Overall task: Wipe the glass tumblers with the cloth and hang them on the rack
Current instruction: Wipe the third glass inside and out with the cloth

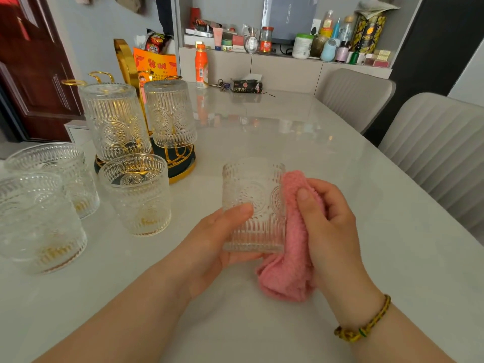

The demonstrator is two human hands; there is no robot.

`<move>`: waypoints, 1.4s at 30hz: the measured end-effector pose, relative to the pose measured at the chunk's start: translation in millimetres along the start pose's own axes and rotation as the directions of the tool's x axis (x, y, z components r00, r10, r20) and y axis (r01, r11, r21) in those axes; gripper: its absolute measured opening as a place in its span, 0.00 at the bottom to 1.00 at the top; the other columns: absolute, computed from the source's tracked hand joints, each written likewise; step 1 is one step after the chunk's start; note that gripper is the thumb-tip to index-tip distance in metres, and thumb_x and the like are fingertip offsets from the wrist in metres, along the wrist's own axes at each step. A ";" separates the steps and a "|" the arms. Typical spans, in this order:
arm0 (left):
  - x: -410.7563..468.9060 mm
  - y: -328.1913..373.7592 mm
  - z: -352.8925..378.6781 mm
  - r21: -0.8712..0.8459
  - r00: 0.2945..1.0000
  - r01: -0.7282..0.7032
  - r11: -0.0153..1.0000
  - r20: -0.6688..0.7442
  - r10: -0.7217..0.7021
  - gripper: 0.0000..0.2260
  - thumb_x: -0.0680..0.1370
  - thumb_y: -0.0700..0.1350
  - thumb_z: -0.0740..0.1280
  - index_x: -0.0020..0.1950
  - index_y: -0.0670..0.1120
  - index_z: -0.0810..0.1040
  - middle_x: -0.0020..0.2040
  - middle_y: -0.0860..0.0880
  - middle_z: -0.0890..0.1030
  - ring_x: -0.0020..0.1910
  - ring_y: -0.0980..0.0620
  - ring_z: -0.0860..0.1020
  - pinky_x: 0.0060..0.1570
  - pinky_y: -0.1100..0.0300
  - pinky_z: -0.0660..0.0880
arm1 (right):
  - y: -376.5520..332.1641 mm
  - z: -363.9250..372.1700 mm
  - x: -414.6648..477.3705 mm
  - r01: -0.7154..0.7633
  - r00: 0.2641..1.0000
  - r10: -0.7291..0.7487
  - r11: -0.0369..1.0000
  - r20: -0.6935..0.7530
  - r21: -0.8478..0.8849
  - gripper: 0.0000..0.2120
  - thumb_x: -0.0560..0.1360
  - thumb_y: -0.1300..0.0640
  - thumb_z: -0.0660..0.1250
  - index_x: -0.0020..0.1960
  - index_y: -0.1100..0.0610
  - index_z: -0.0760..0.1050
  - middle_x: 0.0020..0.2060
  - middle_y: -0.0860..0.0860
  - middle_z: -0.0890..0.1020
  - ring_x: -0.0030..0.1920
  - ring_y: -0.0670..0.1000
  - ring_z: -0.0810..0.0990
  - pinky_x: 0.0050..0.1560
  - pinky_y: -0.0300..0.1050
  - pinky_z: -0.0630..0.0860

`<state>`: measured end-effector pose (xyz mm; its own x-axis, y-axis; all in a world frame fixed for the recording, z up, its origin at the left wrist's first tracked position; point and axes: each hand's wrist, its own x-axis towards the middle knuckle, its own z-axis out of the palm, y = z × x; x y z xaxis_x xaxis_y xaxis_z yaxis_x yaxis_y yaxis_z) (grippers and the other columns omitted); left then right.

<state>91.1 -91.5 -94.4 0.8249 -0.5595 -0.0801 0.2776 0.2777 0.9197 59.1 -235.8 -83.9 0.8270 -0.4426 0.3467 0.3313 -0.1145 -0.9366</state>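
Six glass tumblers are visible in total. One of them, the held tumbler [252, 203], is in the lower middle of the frame, upright with its mouth upward. The left hand [217, 242] grips it from below and from the left, and the thumb lies on its front wall. The right hand [331, 218] has its fingers curled around one pink cloth [290, 247] and presses it against the right wall of this tumbler. The rest of the cloth hangs down past the base of the glass.

Three upright tumblers stand on the white worktop [288, 140] at the left of the frame: one at the far left edge [36, 224], one behind it [49, 174], and one more to the middle [136, 195], just in front of the rack. The one gold rack [180, 159], with a dark round base, is in the upper left. It carries two hung tumblers, mouth downward, one on the left [115, 121] and one on the right [170, 113]. Two free gold loops rise behind the left one.

Farther up the worktop there are one orange bottle [201, 65], a bunch of keys [221, 85] and one dark tissue box [247, 85]. Two grey chairs [432, 137] are at the right. The right wrist wears one yellow braided bracelet [364, 323].
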 end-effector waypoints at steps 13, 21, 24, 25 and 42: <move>2.0 -4.0 1.3 0.044 0.999 0.031 0.999 0.044 -0.032 0.28 0.58 0.55 0.70 0.55 0.46 0.78 0.48 0.47 0.85 0.47 0.50 0.83 0.43 0.60 0.80 | -10.1 -1.4 -3.3 0.282 0.958 -0.287 0.949 -0.022 -0.140 0.09 0.67 0.55 0.69 0.42 0.43 0.72 0.46 0.40 0.76 0.48 0.34 0.75 0.52 0.30 0.71; 2.0 3.7 -1.1 -0.050 0.993 -0.083 0.995 -0.087 0.078 0.20 0.66 0.61 0.67 0.52 0.51 0.77 0.48 0.50 0.84 0.47 0.53 0.83 0.47 0.57 0.80 | 2.4 9.6 -6.4 -0.241 0.960 0.222 0.965 0.174 0.103 0.06 0.62 0.48 0.71 0.37 0.40 0.76 0.39 0.44 0.81 0.45 0.56 0.79 0.48 0.59 0.78; 1.9 3.4 0.1 -0.013 0.982 -0.124 0.992 -0.145 0.121 0.27 0.63 0.69 0.67 0.54 0.52 0.77 0.49 0.51 0.84 0.49 0.53 0.83 0.48 0.57 0.79 | 2.0 9.7 -10.0 -0.193 0.966 0.177 0.979 0.186 0.072 0.08 0.61 0.50 0.68 0.38 0.40 0.75 0.41 0.44 0.81 0.44 0.54 0.80 0.50 0.60 0.78; 1.8 2.9 1.1 -0.005 0.979 -0.123 0.992 -0.165 0.121 0.27 0.63 0.70 0.66 0.52 0.52 0.78 0.48 0.51 0.85 0.48 0.53 0.83 0.47 0.58 0.79 | 1.6 9.3 -10.7 -0.154 0.973 0.142 0.987 0.181 0.052 0.09 0.61 0.51 0.68 0.39 0.39 0.75 0.42 0.44 0.80 0.45 0.54 0.80 0.50 0.58 0.78; 2.0 -3.2 -0.3 0.209 0.998 -0.060 0.976 -0.011 0.063 0.19 0.57 0.55 0.73 0.47 0.56 0.82 0.50 0.55 0.84 0.51 0.57 0.81 0.48 0.65 0.78 | -3.4 3.6 -7.3 0.220 0.974 -0.210 0.966 0.086 -0.134 0.13 0.65 0.56 0.68 0.46 0.41 0.72 0.49 0.38 0.76 0.52 0.34 0.74 0.53 0.28 0.70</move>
<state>92.1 -93.3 -97.6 0.8463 -0.5322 -0.0259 0.1188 0.1411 0.9828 53.6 -228.9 -83.1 0.7752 -0.3304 0.5385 0.4410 -0.3273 -0.8357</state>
